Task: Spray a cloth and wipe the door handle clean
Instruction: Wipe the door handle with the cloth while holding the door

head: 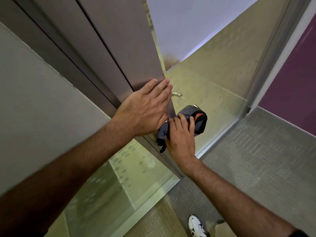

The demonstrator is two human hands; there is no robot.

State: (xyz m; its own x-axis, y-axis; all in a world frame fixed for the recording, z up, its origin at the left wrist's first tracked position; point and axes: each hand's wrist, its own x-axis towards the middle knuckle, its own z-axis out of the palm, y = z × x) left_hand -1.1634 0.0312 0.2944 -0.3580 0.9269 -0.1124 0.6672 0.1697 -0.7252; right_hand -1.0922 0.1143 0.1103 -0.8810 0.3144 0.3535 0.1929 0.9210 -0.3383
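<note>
Against the door edge [147, 65], left hand [145, 108] presses flat; right hand [181, 135] grips cloth [196, 120] around the handle.

My left hand [147, 106] lies flat with straight fingers against the door's [119, 48] edge. My right hand [181, 135] grips a dark grey cloth [196, 120] bunched over the door handle [177, 94], whose metal end shows just above. My white shoe [196, 226] stands on grey carpet [256, 159].

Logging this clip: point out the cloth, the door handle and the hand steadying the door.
cloth [199, 121]: head view, grey fold beyond the fingers.
door handle [177, 94]: head view, bare metal bend above the cloth.
left hand [145, 108]: head view, back of the hand.
</note>
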